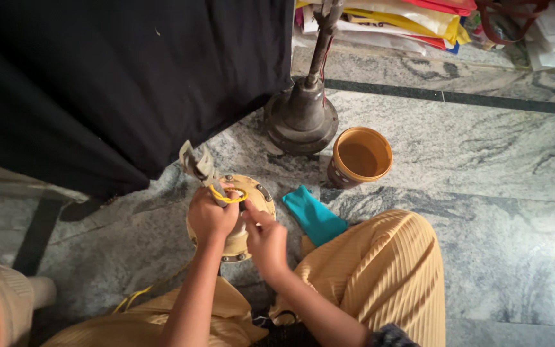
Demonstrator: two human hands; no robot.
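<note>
So the person is sitting on the grey marble floor [496, 212] in yellow ribbed trousers [387, 270], working on a round cream-coloured metal housing [252, 222] with bolts around its rim, which sits on the floor right in front of the knees. The left hand [210, 215] is on top of it, fingers curled tight around a yellow wire loop [229, 196] and what looks like a pale bracket [195, 162] sticking up from the housing. The right hand [266, 239] is just beside it, fingers bent in narrow and touching the housing's top near the wire; can't tell if it actually pinches anything. A teal cloth [313, 215] lies just right of the housing, against the knee. Beyond that stands an orange bucket [361, 155], and next to it a dark metal stand base [302, 119] with a pole. A black cloth [117, 83] hangs on the left.
</note>
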